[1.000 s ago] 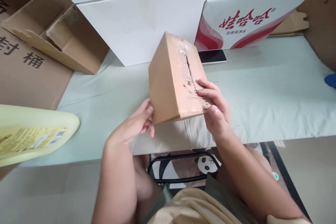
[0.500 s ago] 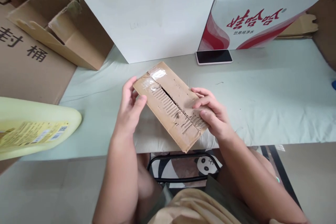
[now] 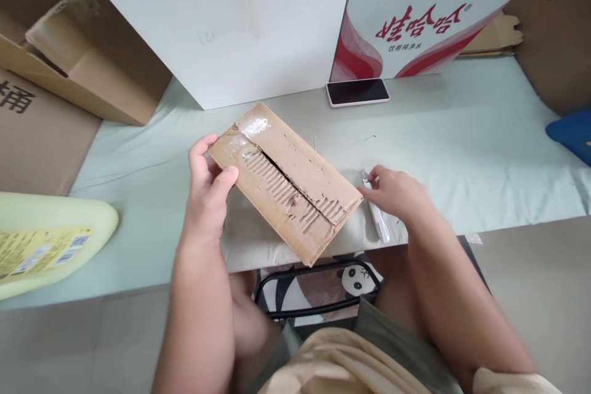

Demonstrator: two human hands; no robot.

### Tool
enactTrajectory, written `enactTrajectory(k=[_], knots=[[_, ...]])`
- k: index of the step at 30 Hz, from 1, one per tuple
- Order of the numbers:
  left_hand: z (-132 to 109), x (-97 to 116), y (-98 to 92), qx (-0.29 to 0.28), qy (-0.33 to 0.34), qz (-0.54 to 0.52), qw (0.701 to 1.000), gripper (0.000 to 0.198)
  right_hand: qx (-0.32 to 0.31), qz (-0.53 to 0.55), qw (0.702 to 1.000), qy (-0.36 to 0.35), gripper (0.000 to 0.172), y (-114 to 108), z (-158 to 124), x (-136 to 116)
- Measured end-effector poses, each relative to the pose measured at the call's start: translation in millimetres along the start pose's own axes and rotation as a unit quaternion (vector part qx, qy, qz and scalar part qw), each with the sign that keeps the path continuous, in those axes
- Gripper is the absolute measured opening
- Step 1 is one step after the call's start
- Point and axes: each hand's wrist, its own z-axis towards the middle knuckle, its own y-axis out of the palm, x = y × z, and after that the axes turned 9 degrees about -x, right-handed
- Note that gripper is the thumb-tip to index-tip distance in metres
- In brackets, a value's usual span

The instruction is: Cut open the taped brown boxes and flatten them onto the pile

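Note:
My left hand (image 3: 207,188) grips the far left corner of a small brown cardboard box (image 3: 285,181), thumb on top and fingers curled behind. The box is tilted; torn corrugated strips, a dark slit along its middle and shiny clear tape show on its upper face. Beside the box's right corner, my right hand (image 3: 392,191) has its thumb and fingers closed around the upper end of a slim white utility knife (image 3: 379,218), which lies on the cloth. The fingers partly cover that end of the knife.
A pale green cloth (image 3: 462,135) covers the surface. Behind stand a white box (image 3: 221,43), a red-and-white carton (image 3: 415,31) and a phone (image 3: 357,92). Brown cardboard (image 3: 124,68) and a yellow-green jug (image 3: 55,240) are at left; a blue object (image 3: 572,135) is at right.
My right hand has let go of the cardboard box and moved right to the utility knife, which was hidden before. My left hand keeps holding the box. The view has shifted slightly right.

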Motion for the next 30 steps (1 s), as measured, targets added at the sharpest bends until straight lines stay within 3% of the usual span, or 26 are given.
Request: enactTrajectory(k=[4,7,11,13,15,16,18,20,22,25,30], knots=[[3.3,-3.0,5.0,-0.007,0.017,0.011,1.000,0.064,-0.019,-0.002,0.998,-0.054,0.016,6.9,-1.2,-3.8],[5.4,-9.2,5.3,-0.021,0.031,0.028,0.999,0.067,0.007,0.178,0.977,-0.114,0.018,3.9,-0.6,-7.8],[4.9,-15.3,2.5,-0.030,0.039,0.038,0.998,0.070,-0.001,0.440,0.871,-0.217,0.029,2.5,3.3,-13.1],[3.9,-17.1,-1.0,-0.037,0.043,0.029,0.998,0.073,-0.004,0.520,0.811,-0.266,0.039,6.0,7.4,-15.7],[2.5,-18.7,-5.9,-0.046,0.041,0.018,0.998,0.078,-0.004,0.570,0.775,-0.274,0.042,10.2,12.1,-18.2],[1.7,-19.4,-8.7,-0.053,0.038,0.017,0.998,0.080,-0.004,0.575,0.776,-0.258,0.040,11.7,14.3,-19.5],[0.2,-21.0,-13.9,-0.061,0.035,0.025,0.997,0.082,0.003,0.552,0.808,-0.204,0.035,13.1,18.1,-22.2],[-0.9,-22.3,-17.7,-0.069,0.035,0.036,0.996,0.081,0.017,0.518,0.840,-0.158,0.043,12.2,20.9,-25.5],[-1.4,-23.2,-19.7,-0.085,0.035,0.039,0.995,0.079,0.024,0.512,0.847,-0.143,0.044,10.1,23.0,-29.5],[-1.2,-23.2,-19.6,-0.112,0.034,0.033,0.993,0.074,0.035,0.546,0.821,-0.162,0.029,7.0,24.2,-36.4],[-1.8,-21.3,-15.7,-0.124,0.048,0.039,0.990,0.068,0.124,0.581,0.752,-0.285,0.027,-0.9,11.5,-49.2]])
